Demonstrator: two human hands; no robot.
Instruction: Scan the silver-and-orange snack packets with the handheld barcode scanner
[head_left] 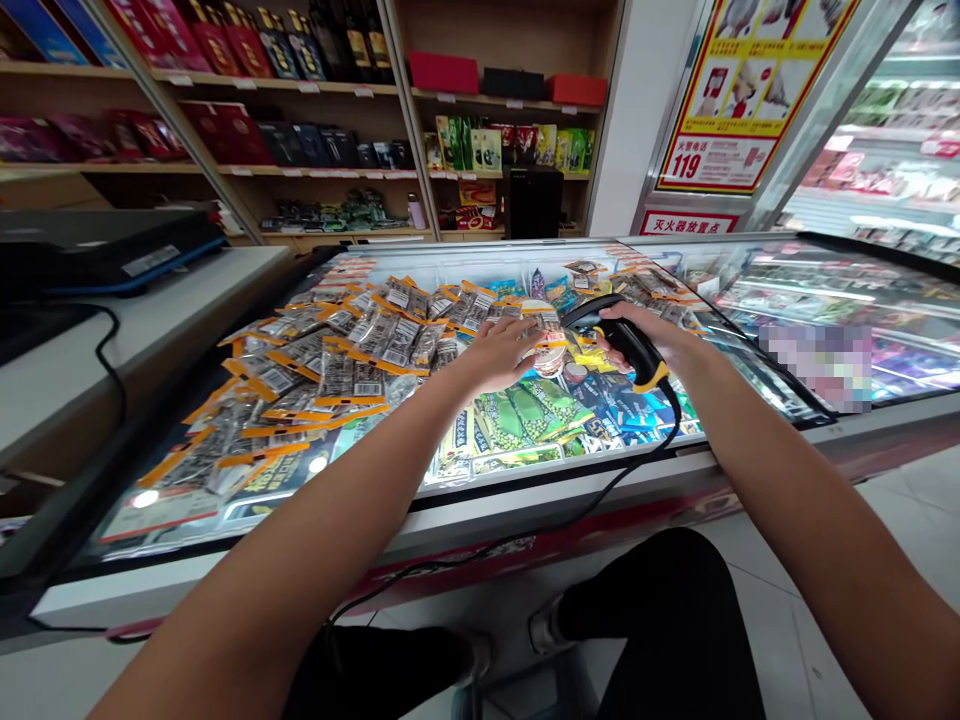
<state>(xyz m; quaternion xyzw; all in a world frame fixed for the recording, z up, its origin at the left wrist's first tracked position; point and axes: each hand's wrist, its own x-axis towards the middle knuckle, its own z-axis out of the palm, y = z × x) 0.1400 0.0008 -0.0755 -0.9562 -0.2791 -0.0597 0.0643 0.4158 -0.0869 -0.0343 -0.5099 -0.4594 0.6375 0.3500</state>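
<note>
While right hand (660, 330) clamps scanner (637, 350), head aimed left, packet (551, 322) lies on freezer (517, 505) between hands, just by left hand's (504, 355) fingertips. Left nearer, fingers stretched; whether that grip touches or pinches packet, cannot tell.

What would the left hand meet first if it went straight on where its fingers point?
The left hand would probably meet the clear, orange-edged plastic packet first; whether they already touch is unclear.
</note>
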